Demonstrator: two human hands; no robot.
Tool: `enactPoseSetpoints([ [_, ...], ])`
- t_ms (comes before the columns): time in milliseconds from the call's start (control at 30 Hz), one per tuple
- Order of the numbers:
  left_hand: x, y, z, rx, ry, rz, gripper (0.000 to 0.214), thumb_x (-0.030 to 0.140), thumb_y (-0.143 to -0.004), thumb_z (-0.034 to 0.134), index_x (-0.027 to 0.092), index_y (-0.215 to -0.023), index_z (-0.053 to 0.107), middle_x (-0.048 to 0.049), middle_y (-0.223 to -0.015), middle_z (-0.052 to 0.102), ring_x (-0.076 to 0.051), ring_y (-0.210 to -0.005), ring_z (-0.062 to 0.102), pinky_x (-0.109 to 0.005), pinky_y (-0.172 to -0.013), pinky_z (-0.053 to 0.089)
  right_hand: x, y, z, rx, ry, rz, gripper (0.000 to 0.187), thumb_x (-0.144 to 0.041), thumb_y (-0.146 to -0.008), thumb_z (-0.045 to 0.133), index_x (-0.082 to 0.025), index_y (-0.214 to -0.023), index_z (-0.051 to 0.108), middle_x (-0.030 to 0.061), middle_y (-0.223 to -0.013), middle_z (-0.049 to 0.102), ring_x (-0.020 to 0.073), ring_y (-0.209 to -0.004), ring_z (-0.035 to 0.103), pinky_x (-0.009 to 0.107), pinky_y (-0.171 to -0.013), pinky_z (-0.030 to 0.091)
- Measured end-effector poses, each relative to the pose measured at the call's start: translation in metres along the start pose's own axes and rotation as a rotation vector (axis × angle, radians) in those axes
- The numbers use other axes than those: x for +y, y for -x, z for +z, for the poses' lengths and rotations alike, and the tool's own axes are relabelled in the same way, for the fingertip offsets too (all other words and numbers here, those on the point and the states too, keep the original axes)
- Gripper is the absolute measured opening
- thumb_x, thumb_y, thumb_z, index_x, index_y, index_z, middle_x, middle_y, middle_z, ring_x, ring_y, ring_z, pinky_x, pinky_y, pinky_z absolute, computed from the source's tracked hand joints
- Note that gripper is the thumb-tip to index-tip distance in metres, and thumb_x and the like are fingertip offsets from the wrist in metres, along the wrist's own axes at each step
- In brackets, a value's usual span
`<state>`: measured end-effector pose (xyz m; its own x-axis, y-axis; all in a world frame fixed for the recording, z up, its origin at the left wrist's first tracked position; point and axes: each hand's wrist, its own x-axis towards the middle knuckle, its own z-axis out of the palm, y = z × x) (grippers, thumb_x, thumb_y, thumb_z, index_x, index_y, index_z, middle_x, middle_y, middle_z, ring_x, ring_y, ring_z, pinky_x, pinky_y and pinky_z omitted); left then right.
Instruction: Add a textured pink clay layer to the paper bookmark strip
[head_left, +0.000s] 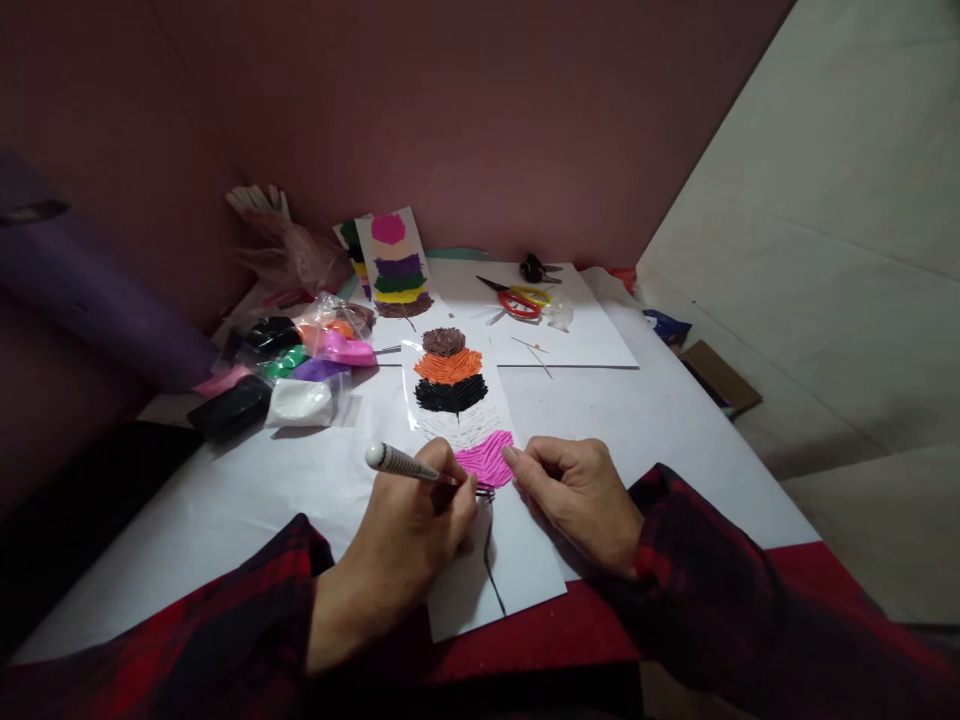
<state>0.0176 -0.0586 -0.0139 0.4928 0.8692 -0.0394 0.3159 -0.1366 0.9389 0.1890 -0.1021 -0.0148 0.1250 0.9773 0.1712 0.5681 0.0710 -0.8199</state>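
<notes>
A white card (517, 560) lies in front of me with a feather shape built of clay bands: brown, orange, black, white and pink (486, 458). My left hand (409, 535) is closed round a thin white-handled tool (397, 461), its tip at the lower edge of the pink band. My right hand (577, 495) rests on the card's right side with its fingers curled, the fingertip pressing down beside the pink band. Both sleeves are red and black plaid.
Bags of coloured clay (300, 365) lie at the left. A second feather card (397, 265) leans at the back. Red and yellow scissors (519, 298) and a black object (534, 268) lie on white paper (585, 340). Walls close in behind and on the left.
</notes>
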Motion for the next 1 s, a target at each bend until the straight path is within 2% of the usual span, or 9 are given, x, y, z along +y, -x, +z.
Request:
enactPoseSetpoints([
  [433,0.0059,0.0027,-0.0009,-0.01,-0.012,-0.002,0.017,0.025,-0.082,0.05,0.022,-0.07,0.039,0.0067,-0.046,0.048,-0.009,-0.038,0.048,-0.019,-0.037,0.037,0.0019,-0.0004,0.0001,-0.014,0.013,-0.018,0.048,-0.037,-0.091,0.052,-0.018,-0.049,0.038,-0.0065,-0.047,0.03,0.0069,-0.046,0.027,0.022,-0.043,0.024],
  [667,0.0074,0.0038,-0.002,-0.018,-0.081,0.071,0.018,0.022,-0.083,0.047,0.022,-0.068,0.038,0.0075,-0.047,0.041,-0.007,-0.038,0.041,-0.019,-0.035,0.031,0.0002,-0.0002,-0.0006,-0.02,0.035,-0.037,0.048,-0.036,-0.091,0.051,-0.019,-0.049,0.038,-0.0062,-0.047,0.03,0.0072,-0.046,0.027,0.022,-0.042,0.025],
  [833,0.0078,0.0033,-0.002,0.012,-0.117,0.084,0.018,0.02,-0.082,0.047,0.022,-0.067,0.038,0.0073,-0.049,0.039,-0.007,-0.04,0.039,-0.02,-0.037,0.031,0.0005,0.0004,-0.0004,-0.034,0.06,-0.055,0.045,-0.028,-0.088,0.051,-0.018,-0.047,0.034,-0.0071,-0.046,0.026,0.0061,-0.045,0.025,0.022,-0.043,0.024],
  [1000,0.0058,0.003,-0.0025,-0.005,-0.128,0.071,0.018,0.02,-0.082,0.045,0.023,-0.067,0.035,0.0068,-0.049,0.041,-0.007,-0.04,0.041,-0.021,-0.038,0.032,0.0035,0.0011,0.0008,-0.061,0.144,-0.14,0.04,-0.019,-0.08,0.049,-0.019,-0.046,0.028,-0.0078,-0.047,0.02,0.0057,-0.044,0.021,0.022,-0.044,0.02],
])
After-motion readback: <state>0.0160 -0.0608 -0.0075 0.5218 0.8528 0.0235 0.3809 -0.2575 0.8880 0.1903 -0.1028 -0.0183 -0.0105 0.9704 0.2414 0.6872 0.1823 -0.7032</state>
